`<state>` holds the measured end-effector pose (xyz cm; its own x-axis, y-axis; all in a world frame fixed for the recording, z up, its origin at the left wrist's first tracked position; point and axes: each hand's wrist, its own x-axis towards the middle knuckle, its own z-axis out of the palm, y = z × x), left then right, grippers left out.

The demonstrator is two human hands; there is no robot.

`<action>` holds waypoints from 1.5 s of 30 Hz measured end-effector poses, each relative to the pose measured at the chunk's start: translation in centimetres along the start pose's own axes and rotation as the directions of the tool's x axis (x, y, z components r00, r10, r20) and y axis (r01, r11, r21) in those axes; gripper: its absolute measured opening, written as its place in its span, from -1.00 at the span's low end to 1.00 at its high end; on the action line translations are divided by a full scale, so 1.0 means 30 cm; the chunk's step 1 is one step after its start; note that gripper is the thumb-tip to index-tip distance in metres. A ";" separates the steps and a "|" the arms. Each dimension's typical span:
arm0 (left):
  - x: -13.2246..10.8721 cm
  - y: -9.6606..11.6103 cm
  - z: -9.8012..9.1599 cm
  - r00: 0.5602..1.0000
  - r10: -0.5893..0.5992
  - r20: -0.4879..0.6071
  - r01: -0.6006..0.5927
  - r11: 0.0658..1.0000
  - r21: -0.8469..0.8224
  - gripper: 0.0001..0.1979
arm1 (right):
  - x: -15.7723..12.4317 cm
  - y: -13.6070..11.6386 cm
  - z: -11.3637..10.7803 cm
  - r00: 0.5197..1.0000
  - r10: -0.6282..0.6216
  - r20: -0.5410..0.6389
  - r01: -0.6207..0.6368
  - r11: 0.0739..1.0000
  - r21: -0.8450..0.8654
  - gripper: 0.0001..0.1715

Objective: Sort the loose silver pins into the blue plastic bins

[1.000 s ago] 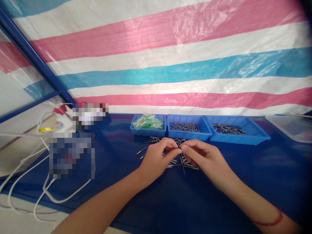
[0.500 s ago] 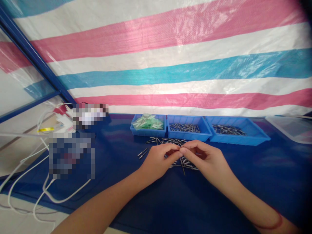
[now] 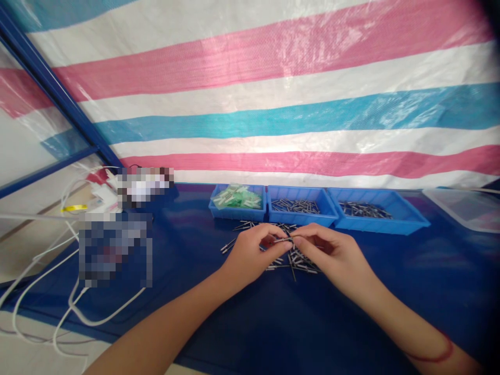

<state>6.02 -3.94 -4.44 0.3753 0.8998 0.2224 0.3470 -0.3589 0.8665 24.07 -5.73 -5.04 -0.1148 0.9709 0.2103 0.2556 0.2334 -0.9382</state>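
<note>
My left hand (image 3: 250, 255) and my right hand (image 3: 338, 256) meet over a loose pile of blind rivets (image 3: 300, 262) on the blue table. Between the fingertips lies one thin metal blind rivet (image 3: 282, 240), roughly level. The left thumb and fingers are closed on one part of it, and the right thumb and forefinger pinch its right end. My remaining right fingers are curled, and what lies behind them is hidden. Part of the pile is covered by both hands.
Behind the pile stand three blue bins: one with green-and-white packets (image 3: 238, 198), a middle bin (image 3: 302, 214) and a right bin (image 3: 383, 225) with metal rivets. A clear plastic container (image 3: 461, 211) is at far right. White cables (image 3: 113, 315) and blurred items lie left.
The rivet between my fingertips now shows more plainly, as the left fingers have parted slightly from the right ones. Both hands stay over the pile.
</note>
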 end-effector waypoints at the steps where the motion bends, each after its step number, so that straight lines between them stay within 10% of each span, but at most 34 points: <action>1: 0.000 0.000 0.000 1.000 0.002 -0.014 -0.003 1.000 -0.010 -0.80 | 0.002 0.001 -0.001 1.000 0.012 0.012 -0.012 1.000 0.000 -0.76; 7: -0.002 0.009 -0.006 0.999 0.015 -0.030 -0.015 1.000 0.010 -0.74 | 0.011 -0.007 0.004 0.982 0.133 0.135 -0.149 0.982 0.116 -0.74; 13: -0.003 -0.004 -0.023 0.977 0.177 0.118 -0.211 0.884 0.417 -0.68 | 0.068 0.032 -0.100 0.862 0.440 -0.251 -0.160 0.707 0.689 -0.75; 20: -0.015 -0.030 -0.021 0.956 0.121 0.269 -0.271 0.716 0.644 -0.75 | 0.121 0.080 -0.270 0.737 0.575 -0.355 -0.078 0.594 0.801 -0.88; 34: -0.011 -0.033 -0.020 0.954 0.076 0.289 -0.269 0.641 0.719 -0.79 | 0.056 0.014 -0.091 0.908 0.405 -0.105 -0.311 0.821 0.479 -0.73; 45: -0.017 -0.029 -0.026 0.954 0.091 0.286 -0.277 0.637 0.719 -0.78 | 0.039 0.012 -0.046 0.946 0.325 -0.008 -0.320 0.935 0.155 -0.64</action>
<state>4.86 -3.90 -4.97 0.6356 0.7546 0.1630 0.7355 -0.6561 0.1694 25.34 -4.42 -4.75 -0.0181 0.9944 -0.1038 0.1266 -0.1007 -0.9868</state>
